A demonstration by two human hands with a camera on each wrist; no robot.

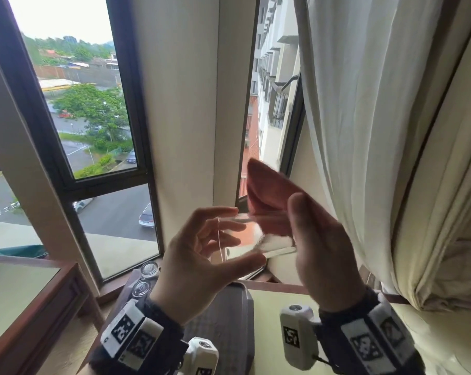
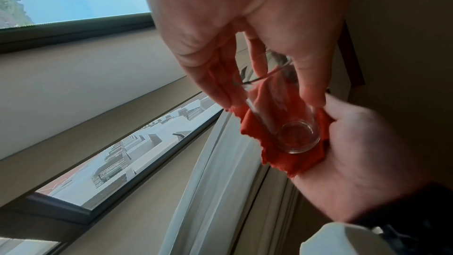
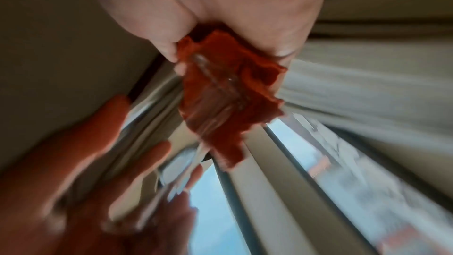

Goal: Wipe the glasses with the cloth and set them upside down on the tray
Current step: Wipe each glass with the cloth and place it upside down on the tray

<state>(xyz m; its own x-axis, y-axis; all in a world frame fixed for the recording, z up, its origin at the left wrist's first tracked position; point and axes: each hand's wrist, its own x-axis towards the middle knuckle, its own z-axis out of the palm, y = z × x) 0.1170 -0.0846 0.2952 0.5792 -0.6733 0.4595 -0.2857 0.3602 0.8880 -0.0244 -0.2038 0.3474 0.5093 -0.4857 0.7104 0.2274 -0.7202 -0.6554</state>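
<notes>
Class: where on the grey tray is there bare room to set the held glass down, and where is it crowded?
Bare: the grey rectangular tray's middle and right side, bordered by its right rim and the cream tabletop. Crowded: its far left corner, where two clear upturned glasses stand. The wrists hide the near part.

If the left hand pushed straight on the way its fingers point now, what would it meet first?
Most likely the red cloth held in the right hand. The left hand holds the glass sideways, fingers pointing toward the right hand, and the cloth already sits around the glass's far end. Depth is hard to judge.
</notes>
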